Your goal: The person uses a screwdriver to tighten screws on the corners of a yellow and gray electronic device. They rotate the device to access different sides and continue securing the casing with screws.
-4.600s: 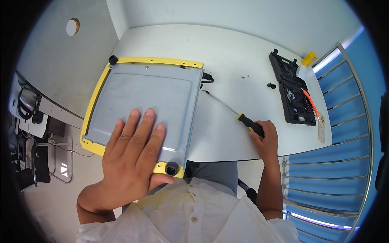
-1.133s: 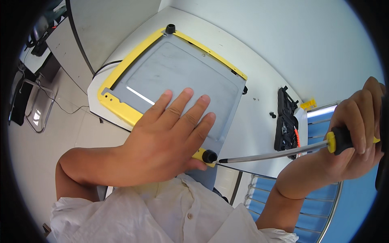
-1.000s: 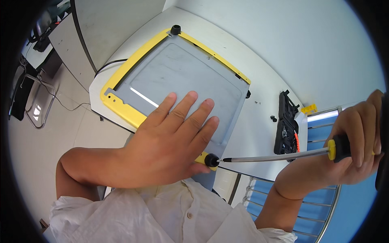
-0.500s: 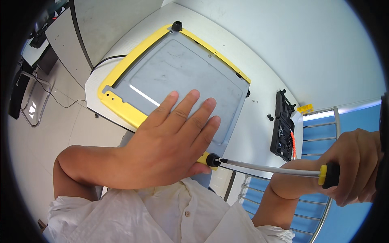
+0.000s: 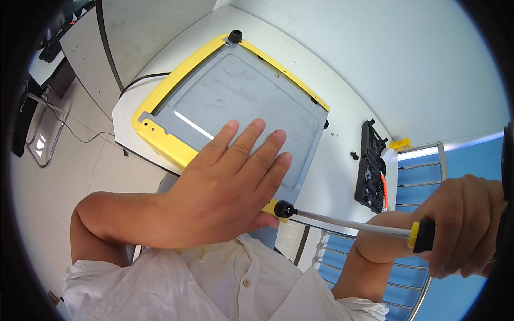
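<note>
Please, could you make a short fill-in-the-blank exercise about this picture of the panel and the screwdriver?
1. The left hand lies flat on the grey ____ with the yellow frame.
2. The right hand holds a ____ by its black and yellow handle.
3. The tool's tip meets a black ____ at the frame's near corner.

Missing words: panel; screwdriver; knob

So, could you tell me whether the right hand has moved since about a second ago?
Yes. The right hand, gripping the screwdriver, has dropped lower and farther right, away from the black tool case on the table.
</note>
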The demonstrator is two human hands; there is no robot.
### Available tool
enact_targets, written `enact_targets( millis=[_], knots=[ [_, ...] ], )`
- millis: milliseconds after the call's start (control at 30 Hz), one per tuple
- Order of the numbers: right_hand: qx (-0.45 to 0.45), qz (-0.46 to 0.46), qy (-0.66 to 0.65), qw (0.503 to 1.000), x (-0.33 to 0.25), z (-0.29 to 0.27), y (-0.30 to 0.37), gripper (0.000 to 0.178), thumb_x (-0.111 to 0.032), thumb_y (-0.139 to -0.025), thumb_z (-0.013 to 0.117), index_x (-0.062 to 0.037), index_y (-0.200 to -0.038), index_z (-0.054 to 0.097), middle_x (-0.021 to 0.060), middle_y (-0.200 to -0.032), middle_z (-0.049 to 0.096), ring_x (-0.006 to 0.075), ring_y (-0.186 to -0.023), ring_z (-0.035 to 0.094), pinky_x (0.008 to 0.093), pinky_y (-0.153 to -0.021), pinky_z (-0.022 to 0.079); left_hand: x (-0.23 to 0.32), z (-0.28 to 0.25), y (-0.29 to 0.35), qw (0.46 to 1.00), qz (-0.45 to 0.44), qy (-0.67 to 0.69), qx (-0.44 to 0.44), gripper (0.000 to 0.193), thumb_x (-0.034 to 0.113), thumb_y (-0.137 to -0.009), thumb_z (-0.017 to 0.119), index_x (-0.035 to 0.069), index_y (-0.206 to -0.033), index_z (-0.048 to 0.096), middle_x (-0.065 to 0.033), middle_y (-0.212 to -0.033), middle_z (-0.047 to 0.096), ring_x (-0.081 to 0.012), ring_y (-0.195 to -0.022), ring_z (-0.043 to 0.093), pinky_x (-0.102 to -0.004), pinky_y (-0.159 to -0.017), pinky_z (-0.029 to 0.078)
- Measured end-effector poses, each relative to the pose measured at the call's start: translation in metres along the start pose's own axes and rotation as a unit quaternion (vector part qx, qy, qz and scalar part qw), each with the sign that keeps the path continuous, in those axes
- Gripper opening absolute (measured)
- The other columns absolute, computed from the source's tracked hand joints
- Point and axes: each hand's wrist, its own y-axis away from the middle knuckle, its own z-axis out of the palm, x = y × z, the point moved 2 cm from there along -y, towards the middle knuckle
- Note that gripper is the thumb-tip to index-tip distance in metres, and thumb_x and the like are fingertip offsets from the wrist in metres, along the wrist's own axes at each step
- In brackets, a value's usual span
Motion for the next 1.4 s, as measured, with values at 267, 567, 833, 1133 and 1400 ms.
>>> enact_targets(
  millis=[267,567,833,1133,1400],
  knots=[
    [-0.007,0.006,0.005,1.000,0.007,0.006,-0.006,0.025,-0.009,-0.083,0.063,-0.0027,-0.096,0.043,0.0073,-0.084,0.043,0.0153,-0.069,0.051,0.0276,-0.059,0.048,-0.001,0.000,0.000,1.000,0.004,0.001,0.030,0.076,0.054,-0.078,0.062,-0.002,-0.129,0.052,-0.0225,-0.139,0.046,-0.0430,-0.129,0.042,-0.0539,-0.107,0.031],
    [-0.007,0.020,0.020,1.000,0.014,0.016,-0.013,0.027,-0.009,-0.082,0.064,-0.0021,-0.098,0.043,0.0072,-0.087,0.043,0.0149,-0.073,0.052,0.0276,-0.060,0.048,-0.001,0.004,0.002,0.999,0.006,-0.005,0.035,0.072,0.054,-0.084,0.056,-0.001,-0.129,0.051,-0.0222,-0.139,0.046,-0.0427,-0.128,0.043,-0.0538,-0.107,0.031],
    [-0.006,0.030,0.032,0.999,0.022,0.022,-0.024,0.030,-0.008,-0.081,0.065,-0.0016,-0.100,0.043,0.0071,-0.089,0.043,0.0145,-0.077,0.053,0.0276,-0.062,0.048,0.000,0.003,0.001,0.999,-0.003,0.006,0.042,0.075,0.052,-0.078,0.064,-0.001,-0.129,0.051,-0.0222,-0.140,0.045,-0.0417,-0.129,0.042,-0.0526,-0.107,0.032],
    [-0.006,0.031,0.039,0.999,0.025,0.025,-0.024,0.032,-0.008,-0.079,0.066,-0.0010,-0.102,0.043,0.0070,-0.092,0.043,0.0141,-0.081,0.053,0.0276,-0.063,0.048,0.001,0.005,0.001,0.998,-0.008,0.006,0.054,0.075,0.051,-0.076,0.068,0.000,-0.128,0.053,-0.0214,-0.139,0.046,-0.0411,-0.128,0.043,-0.0514,-0.107,0.033],
    [-0.022,0.054,-0.012,0.998,0.031,0.028,-0.032,0.031,-0.007,-0.080,0.064,-0.0039,-0.101,0.042,0.0061,-0.094,0.044,0.0125,-0.075,0.055,0.0275,-0.061,0.048,0.003,0.002,0.001,0.998,-0.018,0.024,0.055,0.077,0.046,-0.068,0.076,0.001,-0.127,0.054,-0.0200,-0.139,0.047,-0.0398,-0.129,0.043,-0.0506,-0.107,0.034]
  ],
)
